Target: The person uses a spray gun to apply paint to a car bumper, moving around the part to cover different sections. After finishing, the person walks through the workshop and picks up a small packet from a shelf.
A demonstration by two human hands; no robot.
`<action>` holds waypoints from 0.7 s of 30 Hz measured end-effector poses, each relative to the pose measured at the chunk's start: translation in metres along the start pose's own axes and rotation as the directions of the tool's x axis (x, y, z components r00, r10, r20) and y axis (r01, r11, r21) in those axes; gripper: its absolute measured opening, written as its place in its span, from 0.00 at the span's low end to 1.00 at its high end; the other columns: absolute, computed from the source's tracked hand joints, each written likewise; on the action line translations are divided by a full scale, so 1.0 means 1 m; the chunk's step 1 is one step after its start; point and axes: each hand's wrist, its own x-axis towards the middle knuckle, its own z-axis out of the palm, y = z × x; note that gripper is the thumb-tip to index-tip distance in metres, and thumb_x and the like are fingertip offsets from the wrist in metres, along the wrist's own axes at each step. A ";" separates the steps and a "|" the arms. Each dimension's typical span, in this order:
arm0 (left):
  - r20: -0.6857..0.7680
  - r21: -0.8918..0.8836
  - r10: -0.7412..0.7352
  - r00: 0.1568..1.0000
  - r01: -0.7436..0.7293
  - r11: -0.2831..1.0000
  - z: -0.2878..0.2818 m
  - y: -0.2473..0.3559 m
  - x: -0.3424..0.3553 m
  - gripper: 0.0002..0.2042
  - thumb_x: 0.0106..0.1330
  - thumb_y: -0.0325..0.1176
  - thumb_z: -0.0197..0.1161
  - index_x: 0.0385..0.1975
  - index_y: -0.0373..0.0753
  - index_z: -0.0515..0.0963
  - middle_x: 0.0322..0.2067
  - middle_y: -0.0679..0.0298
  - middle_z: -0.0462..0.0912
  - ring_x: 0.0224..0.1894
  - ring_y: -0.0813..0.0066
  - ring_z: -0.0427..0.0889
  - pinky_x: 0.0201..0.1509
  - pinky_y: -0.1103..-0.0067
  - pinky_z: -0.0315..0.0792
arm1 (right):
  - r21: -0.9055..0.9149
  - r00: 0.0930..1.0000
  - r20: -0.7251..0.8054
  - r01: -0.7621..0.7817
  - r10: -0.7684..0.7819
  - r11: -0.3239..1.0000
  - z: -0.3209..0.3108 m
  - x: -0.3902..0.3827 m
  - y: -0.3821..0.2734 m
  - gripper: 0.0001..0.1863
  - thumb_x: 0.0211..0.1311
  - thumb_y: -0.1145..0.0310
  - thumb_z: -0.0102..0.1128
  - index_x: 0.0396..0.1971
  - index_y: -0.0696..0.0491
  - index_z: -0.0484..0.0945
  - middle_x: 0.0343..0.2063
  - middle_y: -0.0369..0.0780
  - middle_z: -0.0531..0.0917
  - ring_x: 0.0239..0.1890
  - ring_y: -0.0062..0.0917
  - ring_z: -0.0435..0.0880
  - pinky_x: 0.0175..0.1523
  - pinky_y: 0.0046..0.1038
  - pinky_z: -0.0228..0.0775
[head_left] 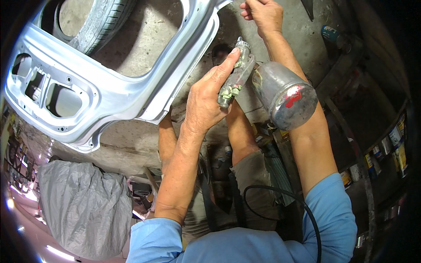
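A spray gun [240, 74] sits in the left hand [208, 98], which is clamped around its body with the thumb extended along it. The gun's metal cup [285, 90], marked with a red smear, hangs out to the right of that hand, in front of the right forearm. The right hand [266, 17] is well apart from the left, farther out and to its right, with its fingers curled beside the tip of a silver car panel [118, 92]; whether it grips anything, I cannot tell. The panel spreads out to the left of both hands, with a tyre [105, 26] beyond it on the concrete floor [131, 55]. To the right of the right hand lies a blue can [329, 33]. Nearer the body than the hands, a black hose [307, 206] curves beside the right sleeve [331, 210], and a grey sheet [85, 208] hangs in folds left of the left forearm.
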 end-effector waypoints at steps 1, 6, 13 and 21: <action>-0.006 -0.001 0.002 1.000 -0.002 1.000 0.000 0.000 0.000 0.38 0.57 0.16 0.67 0.72 0.45 0.71 0.63 0.54 0.81 0.61 0.53 0.83 0.63 0.68 0.79 | 0.032 1.000 -0.027 0.017 -0.016 0.999 0.001 0.000 0.000 0.10 0.68 0.69 0.63 0.29 0.60 0.82 0.23 0.41 0.86 0.19 0.20 0.82 0.23 0.22 0.73; -0.024 -0.012 0.006 1.000 -0.006 1.000 -0.006 -0.001 0.000 0.38 0.57 0.16 0.67 0.72 0.45 0.71 0.60 0.52 0.82 0.59 0.52 0.84 0.61 0.67 0.79 | 0.181 0.993 -0.116 -0.005 0.027 0.983 0.026 -0.006 0.018 0.10 0.67 0.69 0.63 0.27 0.58 0.80 0.22 0.40 0.85 0.16 0.20 0.80 0.21 0.22 0.71; -0.018 -0.045 -0.042 0.999 0.041 0.998 -0.015 -0.008 -0.004 0.38 0.56 0.12 0.64 0.71 0.40 0.71 0.64 0.51 0.79 0.65 0.53 0.79 0.68 0.68 0.72 | 0.070 0.994 -0.056 -0.088 0.092 0.994 0.037 -0.007 0.025 0.09 0.63 0.67 0.67 0.26 0.56 0.82 0.18 0.36 0.83 0.14 0.17 0.74 0.19 0.21 0.61; -0.035 -0.009 0.024 0.999 -0.024 1.000 -0.020 -0.003 -0.006 0.39 0.56 0.14 0.64 0.72 0.44 0.70 0.58 0.50 0.83 0.55 0.49 0.85 0.58 0.66 0.79 | 0.161 0.991 -0.136 0.032 -0.010 0.986 -0.004 -0.003 0.007 0.14 0.72 0.60 0.63 0.34 0.58 0.82 0.22 0.39 0.84 0.15 0.17 0.76 0.20 0.20 0.65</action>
